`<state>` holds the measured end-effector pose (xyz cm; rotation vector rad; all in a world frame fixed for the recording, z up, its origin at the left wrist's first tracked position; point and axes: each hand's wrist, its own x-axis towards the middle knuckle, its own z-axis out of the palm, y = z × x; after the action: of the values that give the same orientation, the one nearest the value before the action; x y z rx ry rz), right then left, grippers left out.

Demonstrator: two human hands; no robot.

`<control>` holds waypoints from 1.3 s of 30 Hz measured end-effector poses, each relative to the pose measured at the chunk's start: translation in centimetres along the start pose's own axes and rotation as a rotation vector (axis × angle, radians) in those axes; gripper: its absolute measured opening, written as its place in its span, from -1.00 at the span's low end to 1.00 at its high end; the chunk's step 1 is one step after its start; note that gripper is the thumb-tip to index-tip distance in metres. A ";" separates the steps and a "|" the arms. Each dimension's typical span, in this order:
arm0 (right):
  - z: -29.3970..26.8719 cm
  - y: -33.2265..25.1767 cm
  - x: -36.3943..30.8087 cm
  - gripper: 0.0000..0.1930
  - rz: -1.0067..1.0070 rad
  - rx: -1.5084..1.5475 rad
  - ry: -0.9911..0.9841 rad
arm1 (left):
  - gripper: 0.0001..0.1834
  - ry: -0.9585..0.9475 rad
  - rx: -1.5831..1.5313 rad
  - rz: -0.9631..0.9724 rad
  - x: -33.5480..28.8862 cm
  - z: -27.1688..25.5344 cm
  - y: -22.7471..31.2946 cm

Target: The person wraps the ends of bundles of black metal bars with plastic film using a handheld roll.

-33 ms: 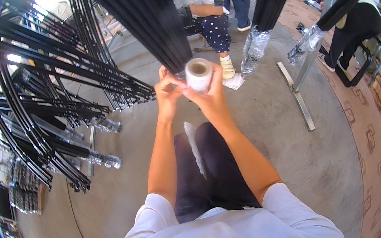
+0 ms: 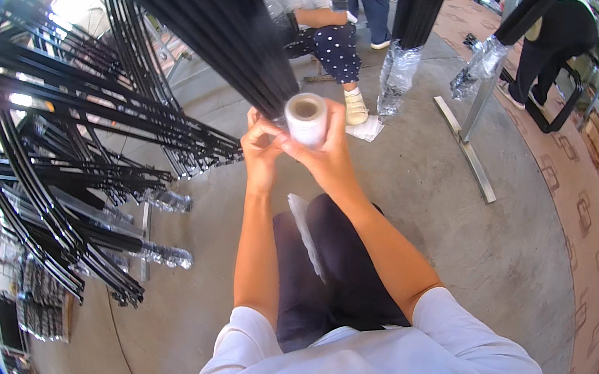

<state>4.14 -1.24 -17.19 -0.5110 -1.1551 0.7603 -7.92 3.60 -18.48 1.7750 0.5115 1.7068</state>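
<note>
A small roll of clear plastic film [image 2: 305,129] on a hollow cardboard core is in my right hand [image 2: 328,157], whose fingers and thumb close around it. My left hand [image 2: 261,153] is curled at the lower end of a thick bundle of long black tubes [image 2: 245,51], just left of the roll, its fingers closed about the bundle's tip. The roll sits against that tip and partly hides it. Any film between roll and bundle is too blurred to make out. A crumpled strip of whitish film [image 2: 306,235] lies over my dark trousers.
Many black tubes [image 2: 135,116] jut from the left, some ends film-wrapped [image 2: 168,254]. Two more wrapped bundles [image 2: 400,79] [image 2: 479,67] hang ahead. A metal stand foot [image 2: 465,150] rests on the concrete. A seated person [image 2: 337,48] and other people are beyond.
The roll and both hands have shifted very slightly left. The grip of each hand looks the same.
</note>
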 end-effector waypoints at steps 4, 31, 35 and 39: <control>-1.1 -1.1 0.5 -0.40 0.103 -0.027 -0.033 | -0.81 -0.032 -0.087 0.034 0.1 0.7 -0.1; -8.8 -3.3 7.8 -0.44 0.465 -0.032 -0.480 | -0.87 0.225 -0.386 -0.084 -1.1 1.6 0.6; -7.3 -3.1 10.0 -0.50 0.411 -0.147 -0.449 | -0.90 0.255 -0.374 -0.036 -1.2 1.3 0.7; -3.7 -0.2 12.9 -0.61 0.344 -0.267 -0.381 | -0.95 0.323 -0.379 -0.034 -0.7 2.9 1.0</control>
<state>10.32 8.47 -10.30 -0.8267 -1.5581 1.0352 -5.28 1.93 -18.24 1.2273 0.3206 1.9288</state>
